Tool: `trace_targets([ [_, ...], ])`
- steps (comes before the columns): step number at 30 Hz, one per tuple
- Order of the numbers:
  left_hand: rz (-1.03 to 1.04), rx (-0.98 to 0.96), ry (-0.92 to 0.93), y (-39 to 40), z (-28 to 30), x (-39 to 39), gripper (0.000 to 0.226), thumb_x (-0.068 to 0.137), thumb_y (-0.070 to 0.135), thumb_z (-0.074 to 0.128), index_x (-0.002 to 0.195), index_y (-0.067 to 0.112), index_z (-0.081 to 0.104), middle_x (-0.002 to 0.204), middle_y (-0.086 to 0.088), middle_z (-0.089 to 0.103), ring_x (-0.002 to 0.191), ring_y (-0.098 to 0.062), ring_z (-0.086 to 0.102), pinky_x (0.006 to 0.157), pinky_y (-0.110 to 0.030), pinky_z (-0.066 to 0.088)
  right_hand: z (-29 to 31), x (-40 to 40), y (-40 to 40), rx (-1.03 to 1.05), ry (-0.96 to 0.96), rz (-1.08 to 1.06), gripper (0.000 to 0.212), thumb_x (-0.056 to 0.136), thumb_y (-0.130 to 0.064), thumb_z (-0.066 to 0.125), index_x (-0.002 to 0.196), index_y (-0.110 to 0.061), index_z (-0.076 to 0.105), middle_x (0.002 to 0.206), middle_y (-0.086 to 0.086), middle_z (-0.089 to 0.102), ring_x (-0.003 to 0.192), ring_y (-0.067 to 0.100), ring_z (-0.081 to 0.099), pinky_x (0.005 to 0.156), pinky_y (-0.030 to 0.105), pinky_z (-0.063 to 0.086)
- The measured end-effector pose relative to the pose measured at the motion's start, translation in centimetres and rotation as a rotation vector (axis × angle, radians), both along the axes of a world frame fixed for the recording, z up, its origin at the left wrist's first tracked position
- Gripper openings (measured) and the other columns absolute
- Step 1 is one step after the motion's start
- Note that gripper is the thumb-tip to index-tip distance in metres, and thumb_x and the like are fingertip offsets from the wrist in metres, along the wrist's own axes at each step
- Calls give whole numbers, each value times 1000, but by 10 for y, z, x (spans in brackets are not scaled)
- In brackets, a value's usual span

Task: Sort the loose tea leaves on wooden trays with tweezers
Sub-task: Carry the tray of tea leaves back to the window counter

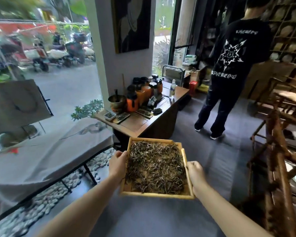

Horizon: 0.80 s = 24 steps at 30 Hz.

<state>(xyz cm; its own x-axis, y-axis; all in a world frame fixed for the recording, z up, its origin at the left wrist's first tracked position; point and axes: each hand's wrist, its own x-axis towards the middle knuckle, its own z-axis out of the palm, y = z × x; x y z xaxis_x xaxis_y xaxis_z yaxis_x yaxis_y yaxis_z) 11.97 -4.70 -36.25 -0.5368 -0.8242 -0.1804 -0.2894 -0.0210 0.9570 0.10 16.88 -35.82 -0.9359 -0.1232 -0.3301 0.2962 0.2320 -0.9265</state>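
Carrying the tray (156, 195) of tea leaves (155, 168), left hand (118, 164) and right hand (196, 175) clamped on its sides (no tweezers visible); next I'd set it on the far table (137, 124).

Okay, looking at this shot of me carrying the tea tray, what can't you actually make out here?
All in the head view:
- Tweezers: none visible anywhere.
- Tray floor: mostly buried under tea leaves.
- Left hand and right hand fingers: curled under the tray's side rims, so the grip below is hidden.
- Small dishes on the wooden table: contents too small to identify.
- Jars: blurred, no labels readable.
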Motion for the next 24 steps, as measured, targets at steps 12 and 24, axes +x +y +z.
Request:
trace_targets([
  [12, 107, 5, -15, -145, -11, -144, 22, 87, 22, 53, 67, 14, 52, 65, -2, 51, 62, -15, 46, 56, -29, 33, -18, -167, -161, 8, -25, 136, 19, 90, -12, 46, 71, -15, 48, 66, 5, 50, 61, 18, 45, 54, 28, 35],
  [24, 237, 2, -53, -279, -37, -274, 23, 87, 25, 54, 71, 9, 55, 65, -1, 54, 60, -12, 47, 54, -30, 35, -35, -317, -311, 33, -28, 231, 20, 89, -17, 48, 69, -16, 51, 69, 7, 54, 68, 22, 48, 63, 35, 39],
])
